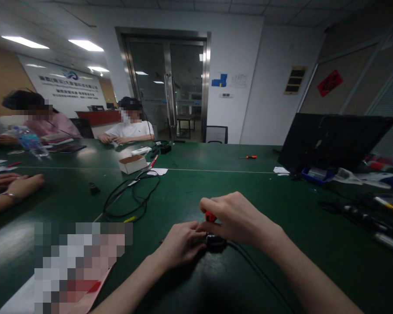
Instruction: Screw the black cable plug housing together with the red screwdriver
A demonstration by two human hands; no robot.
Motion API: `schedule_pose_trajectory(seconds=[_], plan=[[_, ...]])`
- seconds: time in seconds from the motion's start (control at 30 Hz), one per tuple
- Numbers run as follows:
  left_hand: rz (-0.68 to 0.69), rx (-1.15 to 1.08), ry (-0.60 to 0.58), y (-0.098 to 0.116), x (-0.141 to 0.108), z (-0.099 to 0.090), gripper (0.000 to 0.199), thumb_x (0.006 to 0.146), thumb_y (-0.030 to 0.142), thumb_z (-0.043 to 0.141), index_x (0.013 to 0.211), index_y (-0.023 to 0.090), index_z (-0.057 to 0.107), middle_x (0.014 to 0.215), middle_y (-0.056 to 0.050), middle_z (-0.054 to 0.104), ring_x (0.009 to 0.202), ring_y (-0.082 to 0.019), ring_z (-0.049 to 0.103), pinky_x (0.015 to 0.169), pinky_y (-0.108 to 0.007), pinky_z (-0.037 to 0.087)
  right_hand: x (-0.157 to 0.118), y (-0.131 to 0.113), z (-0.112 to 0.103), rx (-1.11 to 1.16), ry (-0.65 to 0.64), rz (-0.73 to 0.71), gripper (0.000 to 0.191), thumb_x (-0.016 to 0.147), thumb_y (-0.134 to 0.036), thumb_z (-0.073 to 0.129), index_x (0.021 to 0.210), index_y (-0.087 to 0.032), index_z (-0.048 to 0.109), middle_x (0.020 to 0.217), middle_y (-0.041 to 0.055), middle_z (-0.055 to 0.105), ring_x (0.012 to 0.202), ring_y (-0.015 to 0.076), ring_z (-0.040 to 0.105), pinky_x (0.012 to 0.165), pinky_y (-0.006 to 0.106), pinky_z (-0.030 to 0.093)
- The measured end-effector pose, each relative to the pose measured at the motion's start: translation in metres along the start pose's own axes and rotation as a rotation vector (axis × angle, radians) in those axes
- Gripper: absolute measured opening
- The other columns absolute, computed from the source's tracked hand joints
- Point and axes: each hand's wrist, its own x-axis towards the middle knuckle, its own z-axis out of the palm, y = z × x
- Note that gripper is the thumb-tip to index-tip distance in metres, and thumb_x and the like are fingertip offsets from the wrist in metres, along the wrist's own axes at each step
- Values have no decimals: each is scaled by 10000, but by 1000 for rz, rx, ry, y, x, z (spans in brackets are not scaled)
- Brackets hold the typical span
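My right hand (239, 216) is closed around the red-orange handle of a screwdriver (210, 216), held upright; its shaft and tip are hidden by my fingers. Directly below sits a small black device (215, 240) with a shiny top, resting on the green table (196, 187). A black cable (257, 267) runs from it toward the front right. My left hand (181, 245) lies low on the table, its fingers closed on the device's left side. What the screwdriver's tip touches cannot be seen.
A looped black cable (140, 203), an open cardboard box (133, 165) and a small black part (93, 188) lie left of centre. Another screwdriver (250, 157) lies farther back. A large monitor (334, 141) stands right. Co-workers sit left, one with hands (24, 187) on the table.
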Motion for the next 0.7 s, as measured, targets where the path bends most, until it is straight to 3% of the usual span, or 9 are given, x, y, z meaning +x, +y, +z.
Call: schedule_pose_trajectory(seconds=[0.2,0.37,0.47,0.57,0.7], plan=[[21,-62,-2,1,1,-2,184,893,238,606,1015,219,742,1052,-59,686,905,-217,662,802,-272,495,-5,2,-5,125,-12,-18,157,875,-262,606,985,-170,542,903,33,657,704,146,563,557,267,295],[32,-72,-11,4,2,-6,198,873,197,606,1021,215,736,1067,-55,683,922,-217,659,807,-270,495,-5,2,-4,122,-7,24,197,852,-170,567,1046,-162,541,901,26,659,677,137,548,553,264,282],[45,-41,-13,4,1,-5,157,875,191,598,962,209,726,1036,-47,686,877,-205,660,748,-256,487,-3,3,-3,78,12,16,191,879,-186,573,1069,-178,547,894,17,656,655,128,530,542,260,252],[53,-18,-7,3,1,-4,134,877,196,599,938,212,717,1005,-38,688,844,-198,657,716,-252,474,-1,4,-2,5,18,-1,83,923,-265,584,969,-198,568,827,-2,633,605,117,488,527,262,214],[16,-24,4,3,0,-5,150,887,234,614,984,226,727,1018,-39,689,862,-207,656,731,-261,480,-2,3,-3,-5,20,-20,111,924,-297,586,907,-189,565,846,7,625,629,122,493,529,264,227]])
